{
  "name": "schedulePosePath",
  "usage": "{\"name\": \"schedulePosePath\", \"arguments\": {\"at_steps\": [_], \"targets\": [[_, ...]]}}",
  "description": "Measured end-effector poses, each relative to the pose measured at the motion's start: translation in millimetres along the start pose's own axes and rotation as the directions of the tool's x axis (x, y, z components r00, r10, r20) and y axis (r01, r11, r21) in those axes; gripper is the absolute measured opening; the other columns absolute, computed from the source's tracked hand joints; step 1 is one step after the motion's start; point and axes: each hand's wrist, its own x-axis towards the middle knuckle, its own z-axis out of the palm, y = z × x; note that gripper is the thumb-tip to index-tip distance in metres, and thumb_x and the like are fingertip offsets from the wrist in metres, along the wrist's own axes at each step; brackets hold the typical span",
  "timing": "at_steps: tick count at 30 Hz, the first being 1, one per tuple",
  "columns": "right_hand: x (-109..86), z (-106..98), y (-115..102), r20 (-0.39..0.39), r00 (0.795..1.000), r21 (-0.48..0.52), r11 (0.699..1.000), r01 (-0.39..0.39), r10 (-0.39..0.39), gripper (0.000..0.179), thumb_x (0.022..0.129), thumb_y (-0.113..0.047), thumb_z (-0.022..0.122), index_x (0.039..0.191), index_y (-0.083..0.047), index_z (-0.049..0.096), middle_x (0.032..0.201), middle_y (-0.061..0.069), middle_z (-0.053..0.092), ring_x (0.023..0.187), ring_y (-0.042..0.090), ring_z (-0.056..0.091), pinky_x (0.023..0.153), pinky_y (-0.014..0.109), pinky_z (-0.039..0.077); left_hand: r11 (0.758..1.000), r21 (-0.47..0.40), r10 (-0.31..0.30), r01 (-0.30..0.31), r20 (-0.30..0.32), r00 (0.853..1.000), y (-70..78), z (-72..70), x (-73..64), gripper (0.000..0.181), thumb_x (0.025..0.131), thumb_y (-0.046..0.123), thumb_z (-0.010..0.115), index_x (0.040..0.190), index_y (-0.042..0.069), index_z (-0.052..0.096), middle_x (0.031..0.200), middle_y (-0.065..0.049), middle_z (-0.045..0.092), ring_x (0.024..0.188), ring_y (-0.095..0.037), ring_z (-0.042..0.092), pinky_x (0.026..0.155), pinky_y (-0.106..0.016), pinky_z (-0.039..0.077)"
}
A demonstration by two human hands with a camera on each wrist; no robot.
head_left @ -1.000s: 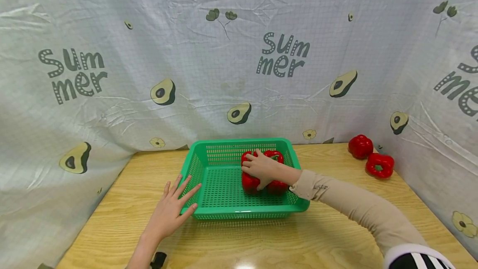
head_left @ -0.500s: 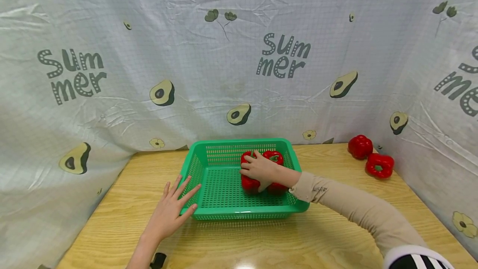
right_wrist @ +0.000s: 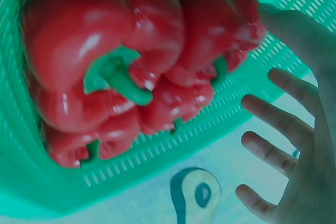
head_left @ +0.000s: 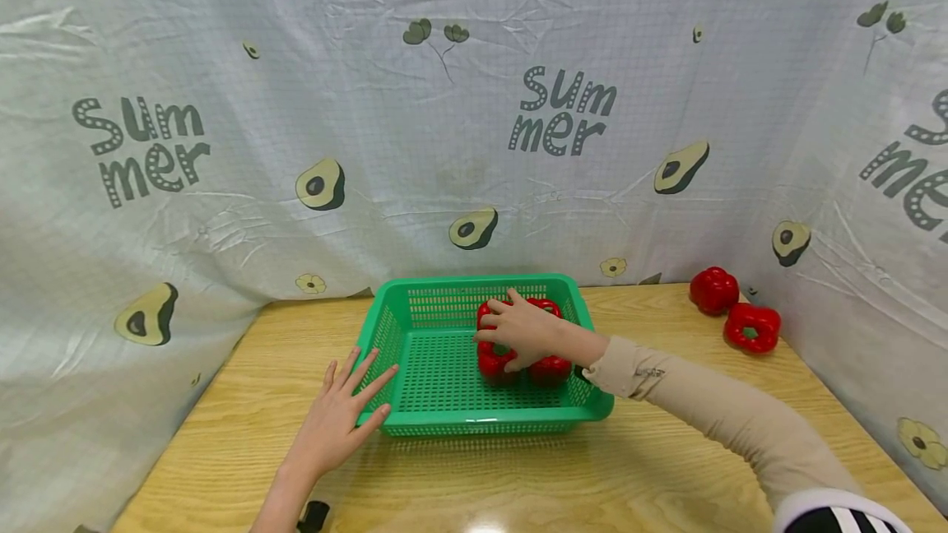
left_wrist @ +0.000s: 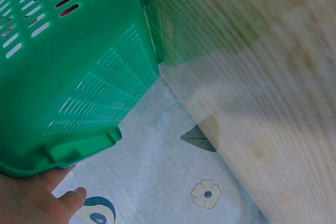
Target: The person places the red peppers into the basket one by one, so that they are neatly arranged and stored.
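Observation:
My right hand (head_left: 524, 333) is over the right half of a green plastic basket (head_left: 481, 416), fingers spread. Below it are several red bell peppers (head_left: 550, 372), partly hidden by the hand. In the right wrist view the fingers (right_wrist: 283, 121) extend apart from the glossy peppers (right_wrist: 79, 24), whose green stems show; the thumb is near one of them. My left hand (head_left: 336, 422) rests at the basket's left rim with its fingers spread. The left wrist view shows part of that hand (left_wrist: 37, 200) under the green rim (left_wrist: 79, 153).
Two more red bell peppers, one farther back (head_left: 714, 290) and one nearer (head_left: 752, 328), sit on the wooden table (head_left: 652, 467) at the right. A white printed cloth (head_left: 400, 105) hangs behind and along the sides. The basket's left half shows its bare slotted floor.
My right hand has loosened from the front-left pepper in the basket and lifted slightly, its fingers straighter. My left hand has stayed at the rim.

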Motion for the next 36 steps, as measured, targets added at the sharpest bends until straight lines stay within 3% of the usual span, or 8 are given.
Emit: {"name": "schedulePosePath", "arguments": {"at_steps": [8, 16, 23, 36], "targets": [[-15.1, -16.3, 6.4, -0.114, 0.993, 0.071, 0.997, 0.019, -0.011, 0.052, 0.075, -0.041, 0.067, 0.121, -0.020, 0.052, 0.115, -0.001, 0.055, 0.105, 0.021, 0.042, 0.090, 0.054, 0.037, 1.000, -0.002, -0.005, 0.005, 0.010, 1.000, -0.9, -1.2, -0.1, 0.053, 0.083, 0.031, 0.059, 0.133, 0.022, 0.044, 0.143, -0.015, 0.033, 0.133, -0.041, 0.022, 0.108, -0.055, 0.011], [-36.9, -19.8, 9.9, -0.163, 0.987, 0.020, 1.000, 0.007, -0.003, 0.052, 0.075, -0.040, 0.066, 0.121, -0.022, 0.053, 0.115, -0.002, 0.055, 0.099, 0.019, 0.042, 0.084, 0.050, 0.039, 1.000, 0.002, -0.010, 0.010, 0.021, 1.000, -0.7, -2.5, -0.9, 0.053, 0.084, 0.032, 0.058, 0.134, 0.024, 0.043, 0.143, -0.015, 0.033, 0.133, -0.040, 0.021, 0.106, -0.057, 0.014], [-66.0, -10.7, 12.6, -0.250, 0.968, 0.060, 0.998, 0.011, 0.005, 0.047, 0.074, -0.038, 0.068, 0.116, -0.020, 0.056, 0.106, -0.004, 0.057, 0.092, 0.017, 0.042, 0.078, 0.045, 0.036, 1.000, -0.001, -0.010, 0.010, 0.032, 0.999, 1.2, -1.6, 0.3, 0.053, 0.084, 0.033, 0.058, 0.134, 0.022, 0.044, 0.143, -0.015, 0.032, 0.134, -0.040, 0.021, 0.106, -0.058, 0.014], [-129.3, 19.4, 30.2, -0.302, 0.947, 0.122, 0.990, -0.071, 0.105, 0.049, 0.073, -0.036, 0.070, 0.116, -0.017, 0.057, 0.106, -0.003, 0.059, 0.093, 0.018, 0.046, 0.078, 0.046, 0.033, 1.000, 0.011, -0.009, 0.009, 0.020, 1.000, 0.7, -1.3, -0.2, 0.052, 0.084, 0.033, 0.058, 0.133, 0.021, 0.045, 0.142, -0.015, 0.034, 0.133, -0.040, 0.022, 0.105, -0.058, 0.016]]}}
